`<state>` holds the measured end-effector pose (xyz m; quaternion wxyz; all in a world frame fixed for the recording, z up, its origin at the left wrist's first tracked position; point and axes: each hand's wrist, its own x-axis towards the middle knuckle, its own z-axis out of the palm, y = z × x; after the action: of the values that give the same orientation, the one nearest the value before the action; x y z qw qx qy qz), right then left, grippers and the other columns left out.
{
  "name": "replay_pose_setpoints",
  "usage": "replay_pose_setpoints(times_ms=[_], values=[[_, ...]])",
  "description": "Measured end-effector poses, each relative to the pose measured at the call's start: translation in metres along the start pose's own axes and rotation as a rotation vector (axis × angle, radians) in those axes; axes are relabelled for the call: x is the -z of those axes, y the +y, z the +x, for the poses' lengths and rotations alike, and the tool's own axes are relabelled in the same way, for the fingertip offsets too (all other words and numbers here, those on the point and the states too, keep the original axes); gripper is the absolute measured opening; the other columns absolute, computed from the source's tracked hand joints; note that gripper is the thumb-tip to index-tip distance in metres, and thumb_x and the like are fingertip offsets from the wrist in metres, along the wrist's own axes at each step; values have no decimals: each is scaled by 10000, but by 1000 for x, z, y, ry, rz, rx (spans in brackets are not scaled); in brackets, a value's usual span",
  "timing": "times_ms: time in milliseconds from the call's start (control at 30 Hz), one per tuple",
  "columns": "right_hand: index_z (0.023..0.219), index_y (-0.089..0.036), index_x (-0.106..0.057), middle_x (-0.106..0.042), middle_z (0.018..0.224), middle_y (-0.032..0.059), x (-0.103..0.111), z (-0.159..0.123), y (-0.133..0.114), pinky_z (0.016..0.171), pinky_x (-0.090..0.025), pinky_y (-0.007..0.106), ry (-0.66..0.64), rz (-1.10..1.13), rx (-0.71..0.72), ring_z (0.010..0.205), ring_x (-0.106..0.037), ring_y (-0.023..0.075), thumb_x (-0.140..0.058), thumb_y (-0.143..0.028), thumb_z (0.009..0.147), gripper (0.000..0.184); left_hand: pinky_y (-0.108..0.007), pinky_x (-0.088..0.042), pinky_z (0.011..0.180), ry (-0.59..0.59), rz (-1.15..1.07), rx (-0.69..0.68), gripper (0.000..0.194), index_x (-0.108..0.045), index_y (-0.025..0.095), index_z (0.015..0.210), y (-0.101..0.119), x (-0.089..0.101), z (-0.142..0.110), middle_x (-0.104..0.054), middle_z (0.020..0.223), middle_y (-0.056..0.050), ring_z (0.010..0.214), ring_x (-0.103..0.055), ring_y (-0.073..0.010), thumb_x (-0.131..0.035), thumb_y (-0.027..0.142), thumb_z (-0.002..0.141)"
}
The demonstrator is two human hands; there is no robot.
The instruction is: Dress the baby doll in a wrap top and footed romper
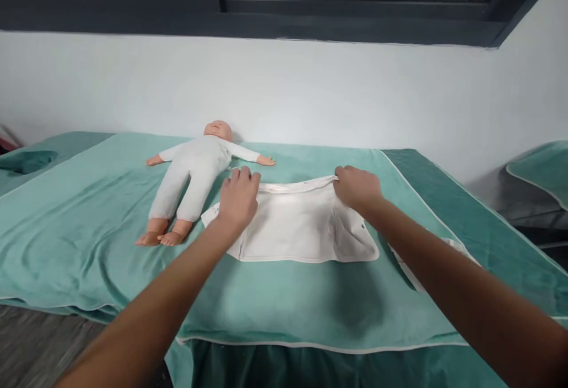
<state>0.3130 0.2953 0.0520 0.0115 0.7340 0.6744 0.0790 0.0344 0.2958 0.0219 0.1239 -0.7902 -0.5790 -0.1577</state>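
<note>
Green bed [310, 311], behind its front edge: outstretched left hand [240, 197] and right hand [358, 189], each grip closed on white cloth [293, 222]

White cloth [290, 222] partly behind hands [240, 194] [358, 188]

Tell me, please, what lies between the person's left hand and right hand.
In the head view, a white cloth spans the stretch between the left hand and the right hand, its upper edge held by both.
</note>
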Motion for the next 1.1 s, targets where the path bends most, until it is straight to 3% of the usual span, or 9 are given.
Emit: replay_pose_setpoints(times_ms=[67,167,267,367,567,767,900,1000,1100], values=[[1238,-112,-600,-633,1218,234,-16,-11,-10,824,-535,475,140,-19,80,1095,-626,368,-388,-116,906,394,-471,-477,917,59,-55,-116,456,-652,164,1156,19,-18,-18,-609,1233,-187,1144,-562,-342,-386,-7,828],[1364,-45,-508,-472,1464,262,-39,-31,-29,1079,-421,501,321,12,300,1384,-411,384,-428,-92,915,458,-423,-472,1012,8,-220,-264,442,-644,176,1170,42,-41,-40,-625,1265,-136,1193,-562,-275,-382,-1,862],[1305,-82,-558,-540,1412,212,-60,-48,-52,1111,-403,461,254,162,449,1336,-462,316,-399,-122,961,381,-394,-458,1080,-46,-333,-295,442,-636,172,1190,52,-55,-52,-637,1293,-111,1229,-568,-235,-396,-4,863],[1283,-70,-575,-588,1358,185,-79,-51,-66,1094,-423,432,121,325,302,1280,-511,296,-398,-226,998,370,-412,-443,1116,-70,-351,-207,371,-630,150,1200,47,-64,-52,-620,1351,-124,1280,-552,-251,-411,68,912],[1357,38,-508,-448,1494,262,-92,-21,-70,1216,-235,432,87,325,89,1461,-316,334,-387,-295,1004,500,-537,-414,1115,-59,-332,44,456,-482,79,1392,21,-77,-18,-566,1403,-202,1328,-503,-358,-443,237,966],[1523,-51,-334,-393,1543,233,-87,-1,-81,1137,-343,521,92,258,-80,1439,-335,369,-387,-308,997,588,-475,-376,1163,-26,-444,215,556,-384,27,1458,30,-90,17,-486,1479,-233,1429,-405,-337,-458,164,925],[1578,-185,-266,-324,1594,188,-86,-1,-83,1028,-459,501,137,185,-53,1452,-307,393,-411,-275,979,623,-501,-357,1167,-5,-356,221,626,-321,16,1504,42,-94,22,-395,1545,-256,1447,-360,-378,-476,161,915],[1572,-165,-283,-337,1588,195,-85,3,-77,1055,-443,485,170,145,-13,1443,-321,384,-412,-288,984,614,-530,-394,1124,-30,-309,229,637,-303,44,1531,46,-94,23,-353,1576,-247,1428,-365,-418,-464,232,944],[1571,-128,-278,-333,1594,200,-84,11,-68,1090,-412,495,146,128,-15,1440,-326,384,-414,-342,994,630,-501,-377,1145,-46,-327,213,648,-291,48,1539,47,-94,28,-370,1570,-234,1431,-371,-396,-460,279,957]])
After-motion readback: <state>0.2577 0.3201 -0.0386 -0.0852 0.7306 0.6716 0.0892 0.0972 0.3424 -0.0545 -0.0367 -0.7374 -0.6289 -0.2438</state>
